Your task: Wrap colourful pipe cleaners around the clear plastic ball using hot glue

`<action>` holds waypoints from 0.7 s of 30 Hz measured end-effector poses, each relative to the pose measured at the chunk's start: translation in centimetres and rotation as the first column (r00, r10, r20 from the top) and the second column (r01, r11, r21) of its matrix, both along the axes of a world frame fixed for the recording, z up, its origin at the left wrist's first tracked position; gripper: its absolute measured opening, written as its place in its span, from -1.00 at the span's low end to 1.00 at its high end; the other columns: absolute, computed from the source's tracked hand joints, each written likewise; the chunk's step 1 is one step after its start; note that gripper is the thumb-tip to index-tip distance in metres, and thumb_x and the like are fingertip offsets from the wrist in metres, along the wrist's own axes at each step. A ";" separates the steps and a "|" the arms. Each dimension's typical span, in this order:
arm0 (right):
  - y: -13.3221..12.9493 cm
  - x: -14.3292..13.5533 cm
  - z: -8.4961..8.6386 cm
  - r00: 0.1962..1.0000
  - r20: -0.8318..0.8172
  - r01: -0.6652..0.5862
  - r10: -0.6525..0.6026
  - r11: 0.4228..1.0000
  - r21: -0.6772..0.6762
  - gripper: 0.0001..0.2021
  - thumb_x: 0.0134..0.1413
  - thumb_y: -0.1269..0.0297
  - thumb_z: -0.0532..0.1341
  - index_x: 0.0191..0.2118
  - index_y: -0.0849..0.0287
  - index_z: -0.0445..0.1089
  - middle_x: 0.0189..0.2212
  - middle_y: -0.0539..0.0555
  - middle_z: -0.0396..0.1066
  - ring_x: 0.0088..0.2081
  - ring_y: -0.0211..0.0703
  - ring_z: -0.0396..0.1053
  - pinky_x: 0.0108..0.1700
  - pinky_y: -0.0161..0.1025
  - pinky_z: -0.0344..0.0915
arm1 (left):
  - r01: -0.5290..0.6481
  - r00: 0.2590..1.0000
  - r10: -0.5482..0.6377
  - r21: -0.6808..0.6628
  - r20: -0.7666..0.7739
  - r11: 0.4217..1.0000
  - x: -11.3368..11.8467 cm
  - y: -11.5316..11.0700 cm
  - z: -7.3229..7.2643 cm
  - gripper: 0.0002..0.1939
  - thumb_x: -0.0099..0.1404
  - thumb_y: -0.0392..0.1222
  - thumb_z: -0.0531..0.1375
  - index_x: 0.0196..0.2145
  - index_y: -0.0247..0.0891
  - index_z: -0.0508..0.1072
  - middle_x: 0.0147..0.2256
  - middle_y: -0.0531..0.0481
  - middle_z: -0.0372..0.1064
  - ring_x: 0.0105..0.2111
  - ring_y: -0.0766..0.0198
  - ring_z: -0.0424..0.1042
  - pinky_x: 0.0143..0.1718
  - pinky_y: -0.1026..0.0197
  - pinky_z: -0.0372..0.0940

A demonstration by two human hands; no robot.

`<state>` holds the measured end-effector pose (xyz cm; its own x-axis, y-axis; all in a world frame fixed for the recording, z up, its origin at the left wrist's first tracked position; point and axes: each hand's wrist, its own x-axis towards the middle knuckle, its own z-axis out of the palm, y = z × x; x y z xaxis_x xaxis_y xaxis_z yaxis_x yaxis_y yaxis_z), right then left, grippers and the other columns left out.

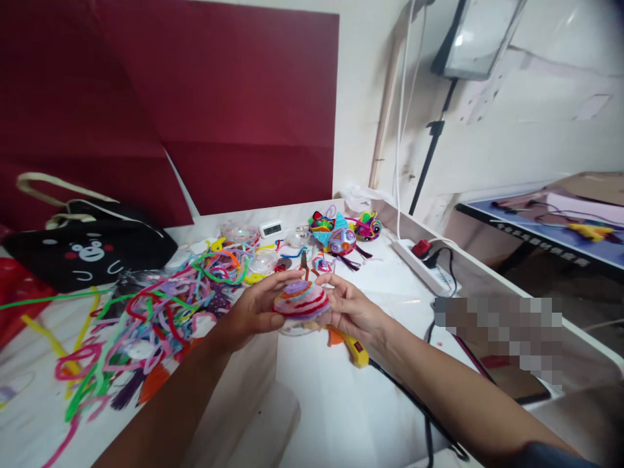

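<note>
Between my two hands is a clear plastic ball (301, 300), its upper part covered in rings of purple, orange, pink and red pipe cleaner; the bottom shows bare and see-through. My left hand (256, 309) grips it from the left, thumb on the near side. From the right, the fingers of my right hand (351, 307) press against its edge. Under my right hand lies a yellow hot glue gun (359, 351) with a black cord, partly hidden by the hand. Just beyond the ball are pliers (305, 261) with orange-red handles.
A heap of coloured pipe cleaners (160, 312) spreads over the left of the table. Finished-looking colourful ball ornaments (341, 239) sit at the back. A black bag (88, 250) stands back left. On the right are a white power strip (424, 266) and a dark flat device (521, 383).
</note>
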<state>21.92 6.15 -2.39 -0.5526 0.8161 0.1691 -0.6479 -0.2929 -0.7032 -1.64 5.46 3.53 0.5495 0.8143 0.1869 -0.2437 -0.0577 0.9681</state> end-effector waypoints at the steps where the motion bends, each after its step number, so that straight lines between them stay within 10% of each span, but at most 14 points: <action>1: 0.0 0.0 -0.2 1.000 -0.002 0.008 -0.008 1.000 -0.015 -0.48 -0.06 0.19 0.70 -0.04 0.12 0.52 -0.25 -0.02 0.73 -0.30 -0.21 0.69 -0.15 -0.25 0.65 | -0.011 1.000 0.011 -0.004 -0.005 1.000 0.1 0.0 0.0 -0.34 0.12 0.02 0.61 0.17 -0.10 0.68 0.08 -0.08 0.69 0.15 -0.18 0.63 0.12 0.02 0.50; 21: -0.1 -0.2 -0.1 0.994 -0.013 0.103 -0.105 0.987 -0.124 -0.57 0.00 0.21 0.68 -0.07 0.14 0.56 -0.16 0.01 0.73 -0.18 -0.23 0.70 0.02 -0.23 0.66 | -0.010 1.000 0.010 -0.034 0.011 0.999 0.1 1.1 -1.5 -0.31 0.13 0.02 0.61 0.18 -0.11 0.61 0.19 -0.19 0.61 0.25 -0.22 0.54 0.23 -0.10 0.42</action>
